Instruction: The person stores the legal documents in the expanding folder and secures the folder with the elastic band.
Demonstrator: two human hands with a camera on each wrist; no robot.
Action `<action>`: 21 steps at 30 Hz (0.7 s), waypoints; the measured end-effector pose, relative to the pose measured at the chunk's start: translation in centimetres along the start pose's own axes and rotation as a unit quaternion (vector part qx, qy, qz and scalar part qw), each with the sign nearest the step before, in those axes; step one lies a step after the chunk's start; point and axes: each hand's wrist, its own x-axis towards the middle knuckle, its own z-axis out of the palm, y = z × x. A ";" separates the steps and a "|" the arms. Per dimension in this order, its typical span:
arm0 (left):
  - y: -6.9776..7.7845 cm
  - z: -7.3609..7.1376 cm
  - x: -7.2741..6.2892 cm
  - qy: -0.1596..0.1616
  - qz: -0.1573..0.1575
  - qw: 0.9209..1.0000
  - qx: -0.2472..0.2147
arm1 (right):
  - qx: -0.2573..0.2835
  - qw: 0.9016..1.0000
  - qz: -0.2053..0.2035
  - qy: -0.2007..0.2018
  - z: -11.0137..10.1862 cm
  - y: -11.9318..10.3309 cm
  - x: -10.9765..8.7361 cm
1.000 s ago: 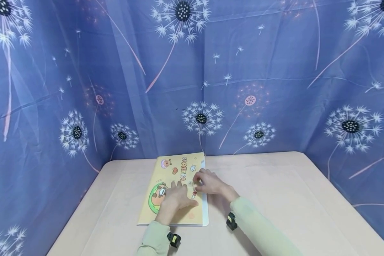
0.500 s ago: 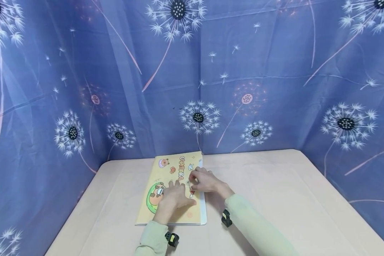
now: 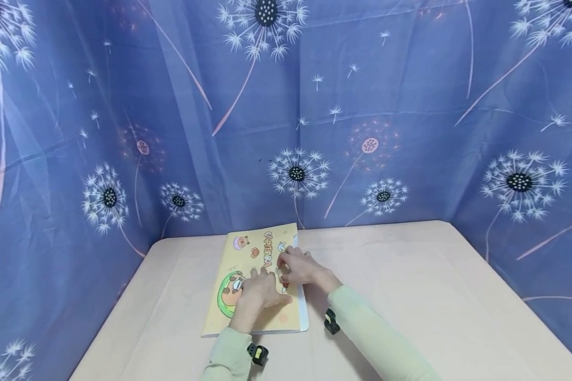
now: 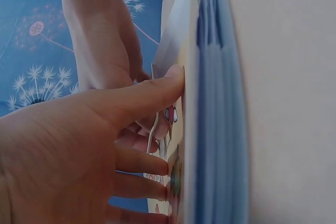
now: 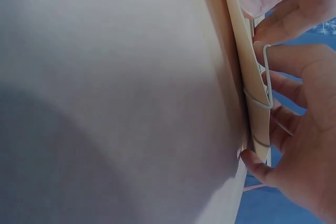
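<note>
A yellow document folder (image 3: 248, 254) printed with capybaras lies on the table, its long clear edge to the right. My left hand (image 3: 259, 293) rests on the cover with its fingers spread; in the left wrist view the thumb (image 4: 157, 90) and fingertips press the cover. At the folder's right side, my right hand (image 3: 301, 267) has bent fingers around a thin pale cord (image 5: 270, 87). The cord stands off the cover in a loop by the right index finger and runs across the folder's edge. Bluish inner sleeves (image 4: 218, 119) show as a stack from the side.
The folder lies on a pale cloth-covered table (image 3: 386, 264), left of its middle and near the back edge. A blue curtain (image 3: 333, 69) with dandelion print hangs behind and at both sides. Each sleeved wrist carries a small black device (image 3: 258, 353).
My right hand has shifted slightly left, further over the cover, its fingers still bent at the cord. The left hand stays spread on the folder. The head view has shifted a little.
</note>
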 end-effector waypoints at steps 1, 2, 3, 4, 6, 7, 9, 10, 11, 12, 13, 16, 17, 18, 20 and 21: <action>0.0 -0.1 0.0 0.000 -0.001 1.000 0.001 | 0.000 1.000 0.001 -0.001 0.0 0.0 0.1; 0.0 -0.1 0.0 0.000 -0.002 1.000 0.001 | -0.002 1.000 0.002 -0.002 0.0 -0.1 0.1; 0.0 -0.1 0.0 -0.001 -0.002 1.000 0.003 | -0.002 1.000 0.003 -0.004 -0.1 -0.1 0.2; 0.0 -0.1 -0.1 -0.002 -0.002 1.000 0.002 | -0.005 1.000 0.004 -0.006 -0.1 -0.1 0.2; 0.1 -0.2 -0.1 -0.003 -0.001 1.000 0.002 | -0.010 1.000 0.007 -0.011 -0.1 -0.2 0.3; 0.1 -0.2 -0.1 -0.004 0.001 1.000 0.002 | -0.013 1.000 0.008 -0.014 0.0 -0.2 0.3; 0.1 -0.2 -0.1 -0.003 0.003 1.000 0.002 | -0.017 1.000 0.009 -0.017 0.0 -0.3 0.4; 0.1 -0.1 0.0 -0.003 0.004 1.000 0.002 | -0.020 1.000 0.010 -0.017 0.0 -0.4 0.4; 0.1 -0.1 0.0 -0.002 0.005 1.000 0.003 | -0.021 1.000 0.011 -0.019 0.0 -0.4 0.5; 0.1 -0.1 0.1 -0.002 0.006 1.000 0.003 | -0.022 1.000 0.011 -0.019 0.0 -0.4 0.5; 0.1 0.0 0.1 -0.002 0.007 1.000 0.004 | -0.025 0.999 0.011 -0.020 0.0 -0.5 0.6; 0.1 0.0 0.2 -0.004 0.008 1.000 0.004 | -0.032 0.999 0.011 -0.024 -0.1 -0.6 0.8; 0.2 0.0 0.2 -0.005 0.007 1.000 0.005 | -0.033 0.999 0.010 -0.026 -0.2 -0.7 0.8; 0.2 0.0 0.3 -0.006 0.006 1.000 0.005 | -0.035 0.999 0.009 -0.030 -0.2 -0.8 0.9; 0.1 0.0 0.3 -0.006 0.003 1.000 0.005 | -0.040 0.999 0.008 -0.036 -0.3 -0.9 1.1; 0.1 0.0 0.3 -0.006 0.002 1.000 0.004 | -0.041 0.998 0.007 -0.039 -0.3 -0.9 1.2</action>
